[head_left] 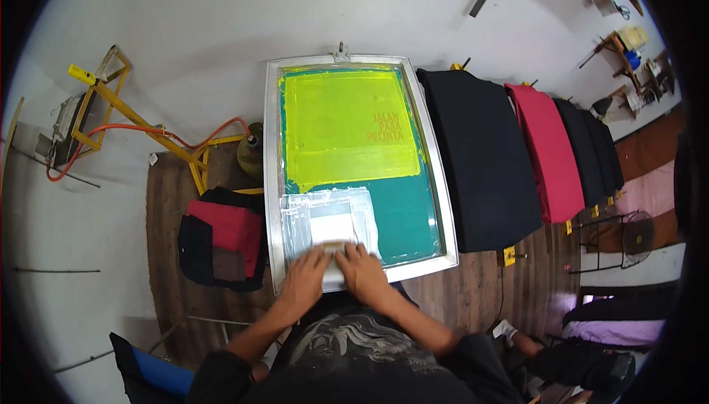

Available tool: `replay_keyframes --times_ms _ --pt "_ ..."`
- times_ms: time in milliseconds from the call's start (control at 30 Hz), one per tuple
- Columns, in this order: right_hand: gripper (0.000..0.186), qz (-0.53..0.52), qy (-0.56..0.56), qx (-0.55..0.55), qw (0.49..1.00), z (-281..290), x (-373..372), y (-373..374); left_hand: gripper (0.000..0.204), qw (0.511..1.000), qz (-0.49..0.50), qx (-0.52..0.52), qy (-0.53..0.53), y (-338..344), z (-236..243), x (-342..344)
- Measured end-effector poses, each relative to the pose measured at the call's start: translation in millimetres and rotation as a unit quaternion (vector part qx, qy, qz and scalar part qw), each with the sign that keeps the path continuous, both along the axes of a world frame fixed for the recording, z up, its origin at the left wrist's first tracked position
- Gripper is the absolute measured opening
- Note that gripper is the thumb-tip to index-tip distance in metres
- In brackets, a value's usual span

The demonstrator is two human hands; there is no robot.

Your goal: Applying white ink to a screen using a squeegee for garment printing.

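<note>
Directly in front of me lies a screen printing frame (448, 238) with a pale metal rim. Its mesh is green, with a large yellow-green ink area (347, 97) over the far part and lettering at that area's right. White ink (295, 219) is smeared around a pale rectangle in the near left part. Over the near edge of this white patch, my left hand (306, 278) and my right hand (360, 267) are side by side, fingers closed on a squeegee (330, 245). Only a short stretch of its light brown handle shows between them; the blade is hidden.
Black (480, 160) and red (546, 153) cloth-covered boards stand in a row to the right. On the left are folded garments (229, 238), a yellow metal stand (140, 120) with an orange hose (118, 129), and a gas cylinder (251, 154). A person's leg (526, 343) shows at lower right.
</note>
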State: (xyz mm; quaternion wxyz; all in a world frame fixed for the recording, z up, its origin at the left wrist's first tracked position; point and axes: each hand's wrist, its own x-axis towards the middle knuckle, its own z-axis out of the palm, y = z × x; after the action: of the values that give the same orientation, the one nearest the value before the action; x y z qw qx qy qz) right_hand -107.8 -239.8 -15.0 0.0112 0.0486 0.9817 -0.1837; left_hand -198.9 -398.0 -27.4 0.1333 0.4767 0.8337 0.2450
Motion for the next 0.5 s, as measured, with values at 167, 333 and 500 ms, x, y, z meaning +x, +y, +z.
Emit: replay_keyframes --times_ms 167,333,500 --pt "0.045 0.052 -0.124 -0.061 0.989 40.3 0.0 9.8 0.044 0.994 -0.018 -0.038 -0.100 -3.6 40.5 -1.4" --pt "0.035 0.003 -0.115 -0.013 0.993 49.7 -77.1 49.0 0.038 0.995 0.014 -0.046 -0.085 44.9 41.2 -77.8" --pt "0.036 0.006 -0.103 -0.029 0.994 28.4 -108.7 64.5 0.036 0.995 0.003 -0.029 -0.094 63.1 31.1 -109.9"
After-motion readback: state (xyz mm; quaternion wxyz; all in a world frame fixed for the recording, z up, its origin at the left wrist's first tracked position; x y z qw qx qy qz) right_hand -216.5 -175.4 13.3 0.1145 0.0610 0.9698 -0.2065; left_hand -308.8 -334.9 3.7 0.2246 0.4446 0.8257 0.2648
